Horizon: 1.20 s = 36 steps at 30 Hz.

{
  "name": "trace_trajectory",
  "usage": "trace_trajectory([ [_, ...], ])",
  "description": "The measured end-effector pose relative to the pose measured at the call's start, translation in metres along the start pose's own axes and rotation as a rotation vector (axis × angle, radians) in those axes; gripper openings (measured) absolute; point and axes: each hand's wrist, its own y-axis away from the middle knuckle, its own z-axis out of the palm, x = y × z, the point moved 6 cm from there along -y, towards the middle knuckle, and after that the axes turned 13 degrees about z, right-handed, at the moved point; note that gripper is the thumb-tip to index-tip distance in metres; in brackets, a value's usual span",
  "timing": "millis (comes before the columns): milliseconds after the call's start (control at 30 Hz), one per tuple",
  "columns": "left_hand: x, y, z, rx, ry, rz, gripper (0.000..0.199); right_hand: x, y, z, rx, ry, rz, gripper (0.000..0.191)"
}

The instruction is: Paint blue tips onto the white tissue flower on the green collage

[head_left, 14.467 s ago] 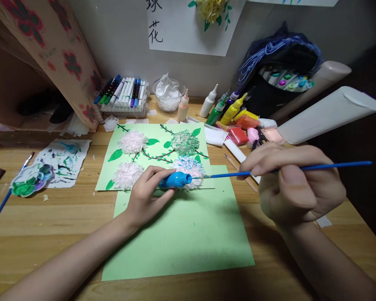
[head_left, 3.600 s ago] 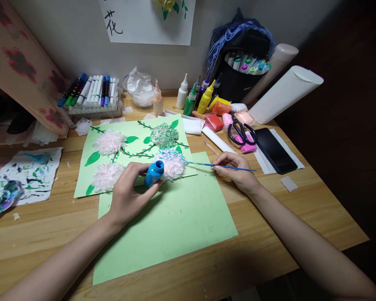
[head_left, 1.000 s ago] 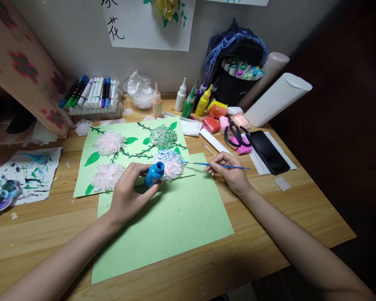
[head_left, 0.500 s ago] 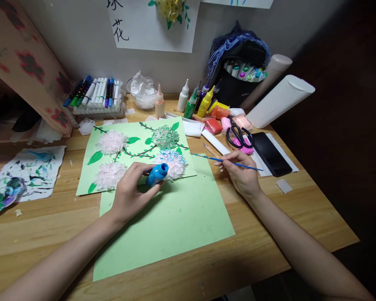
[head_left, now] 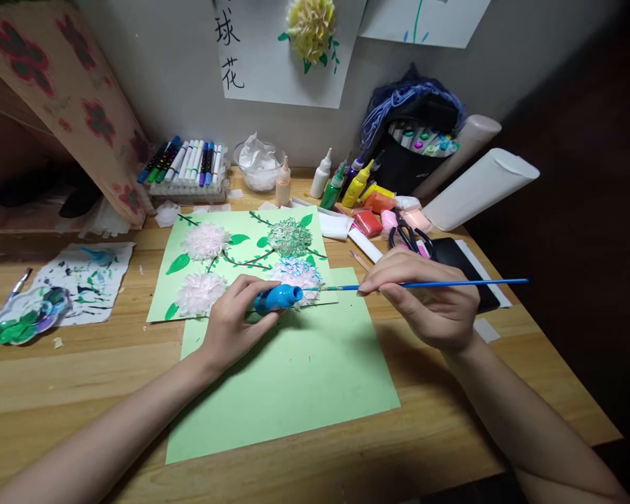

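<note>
My left hand (head_left: pixel 241 315) is wrapped round a blue paint bottle (head_left: pixel 276 299), tilted so that its open mouth faces right. Between the fingertips of my right hand (head_left: pixel 425 297) is a thin blue paintbrush (head_left: pixel 467 283), held nearly level, its tip at the bottle's mouth. Behind the bottle lies a green sheet (head_left: pixel 160 301) with painted leaves and branches. It bears pale pink ruffled flowers (head_left: pixel 206 241), a green-tipped flower (head_left: pixel 290 238) and a blue-tipped one (head_left: pixel 299 273). Under it is a plain green sheet (head_left: pixel 294 392).
Paint bottles (head_left: pixel 357 183), clay packets (head_left: pixel 367 222), black scissors (head_left: pixel 407 234) and a phone (head_left: pixel 454 255) lie behind my right hand. Markers (head_left: pixel 189 161) and a glass bowl (head_left: pixel 260 175) stand at the back. On the left are a palette (head_left: pixel 24 318) and a stained cloth (head_left: pixel 105 280).
My right hand has brought the brush up and its tip to the bottle's mouth. The bottle is tilted further to the right. The whole view has shifted slightly.
</note>
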Motion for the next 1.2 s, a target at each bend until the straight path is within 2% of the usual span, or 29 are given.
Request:
trace_trajectory([
  [233,0.000,0.000,0.000,-0.019,-0.003,-0.011,0.036,-0.001,0.001,0.006,-0.056,0.034,-0.036,0.017],
  [767,0.001,0.000,0.001,-0.016,-0.011,0.022,0.037,0.000,-0.001,0.008,-0.068,0.040,-0.006,0.014],
  [867,0.000,0.000,0.001,-0.023,-0.006,0.013,0.037,0.003,-0.001,0.008,-0.072,-0.012,0.025,0.015],
  [1033,0.001,0.001,0.001,-0.019,-0.011,0.003,0.037,0.015,0.000,0.002,0.005,-0.110,0.117,0.017],
  [1200,0.001,0.000,0.001,-0.007,-0.010,0.009,0.037,0.017,-0.002,0.003,-0.039,-0.107,0.163,0.015],
])
